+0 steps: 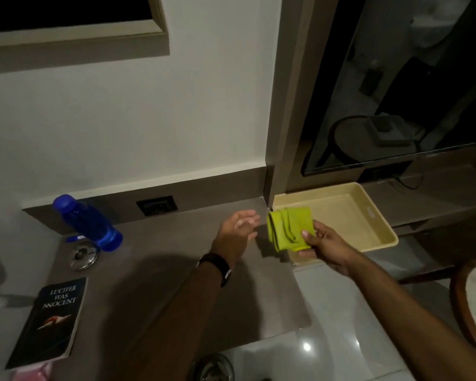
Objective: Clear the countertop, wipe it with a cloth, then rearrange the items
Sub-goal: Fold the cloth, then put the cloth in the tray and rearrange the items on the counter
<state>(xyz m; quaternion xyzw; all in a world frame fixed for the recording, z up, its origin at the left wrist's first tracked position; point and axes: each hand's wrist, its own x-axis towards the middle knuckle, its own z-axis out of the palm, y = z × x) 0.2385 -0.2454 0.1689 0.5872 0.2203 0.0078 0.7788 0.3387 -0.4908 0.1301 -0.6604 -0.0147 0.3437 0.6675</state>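
Note:
My right hand (323, 244) grips a folded yellow-green cloth (287, 228) by its near corner, holding it in the air above the left end of a beige tray (374, 229). My left hand (235, 233), a dark watch on its wrist, hovers open just left of the cloth, fingers spread, not touching it. On the brown countertop (176, 292) a blue bottle (90, 224) stands at the back left. A dark book (50, 320) lies at the front left. A round metal ashtray (83, 255) sits by the bottle.
A wall socket (156, 206) is set in the back ledge. A dark TV screen (412, 105) hangs at the right above a lower shelf. A round wooden table edge (470, 298) shows at far right. Something pink (33, 376) peeks in below the book.

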